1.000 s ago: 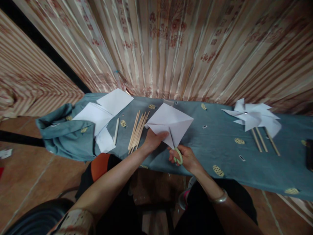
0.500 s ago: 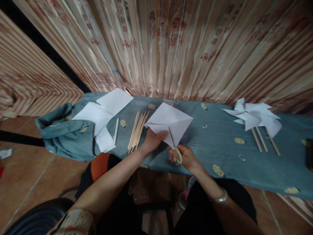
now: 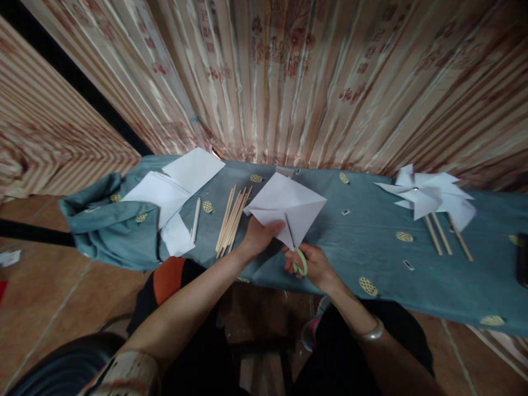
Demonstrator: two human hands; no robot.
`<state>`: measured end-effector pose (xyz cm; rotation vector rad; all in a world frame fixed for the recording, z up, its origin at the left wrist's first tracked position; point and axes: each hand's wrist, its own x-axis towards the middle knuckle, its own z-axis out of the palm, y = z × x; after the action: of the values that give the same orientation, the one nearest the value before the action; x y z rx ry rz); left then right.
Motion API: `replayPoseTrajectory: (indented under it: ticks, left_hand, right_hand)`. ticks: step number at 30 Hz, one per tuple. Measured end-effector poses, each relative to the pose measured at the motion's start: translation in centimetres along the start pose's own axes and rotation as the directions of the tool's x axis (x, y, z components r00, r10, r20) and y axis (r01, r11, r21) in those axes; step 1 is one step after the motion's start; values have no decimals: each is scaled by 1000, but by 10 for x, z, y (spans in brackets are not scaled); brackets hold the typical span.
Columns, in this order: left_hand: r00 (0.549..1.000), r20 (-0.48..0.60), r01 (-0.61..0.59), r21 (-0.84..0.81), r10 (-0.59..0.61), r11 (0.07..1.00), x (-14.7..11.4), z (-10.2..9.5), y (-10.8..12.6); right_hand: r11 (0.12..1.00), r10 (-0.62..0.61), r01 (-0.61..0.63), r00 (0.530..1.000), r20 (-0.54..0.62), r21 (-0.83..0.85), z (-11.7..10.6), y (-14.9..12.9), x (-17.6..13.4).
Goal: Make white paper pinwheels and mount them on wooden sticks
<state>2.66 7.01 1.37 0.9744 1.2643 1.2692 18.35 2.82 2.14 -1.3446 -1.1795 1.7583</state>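
My left hand (image 3: 262,234) pinches a white square of paper (image 3: 295,198) near its lower left side, thumb on top. A slit shows on the left part of the sheet. My right hand (image 3: 310,261) grips a pair of scissors by the pale green handles (image 3: 302,263). Its dark blade lies over the paper at the lower corner, pointing inward to the middle. Just left of the sheet lies a bundle of wooden sticks (image 3: 233,220).
A white pencil-like stick (image 3: 197,219) and several white paper sheets (image 3: 193,170) lie at the left of the cloth-covered table (image 3: 358,231). Paper pinwheels (image 3: 429,192) on wooden sticks rest at the right. A pleated curtain (image 3: 268,82) hangs behind the table.
Almost nothing differs. Both hands, the paper and the scissors keep nearly the same place, with only a very slight shift of the view.
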Motion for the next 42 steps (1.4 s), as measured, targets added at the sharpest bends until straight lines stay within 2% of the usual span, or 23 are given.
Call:
replayPoseTrajectory:
  ticks: [10,18,25,30,34,37,42]
  left_hand:
    - [1000,25,-6,-36,7,999,0,1,1]
    - [1000,4,1,-32,-1,999,0,0,-1]
    - [1000,-11,-9,-65,9,998,2,0,5]
    - [996,-86,-44,-116,34,992,4,-4,20]
    - [992,-87,-97,-112,88,989,7,-11,23]
    - [990,-99,-107,-83,99,991,10,-18,22]
    - [991,-99,-98,-44,93,994,11,-24,25]
  right_hand:
    - [1000,-21,20,1000,-3,-17,-1,3,1]
    - [1000,-11,11,1000,-9,11,0,4,2]
    - [1000,-4,5,996,89,-13,-3,3,-3]
    - [997,13,3,976,217,-72,-13,4,-13]
    - [993,56,-24,962,269,-119,-24,4,-20]
    - [982,121,-74,952,281,-174,-32,-4,-26]
    - [957,208,-147,948,239,-250,-52,-23,-39]
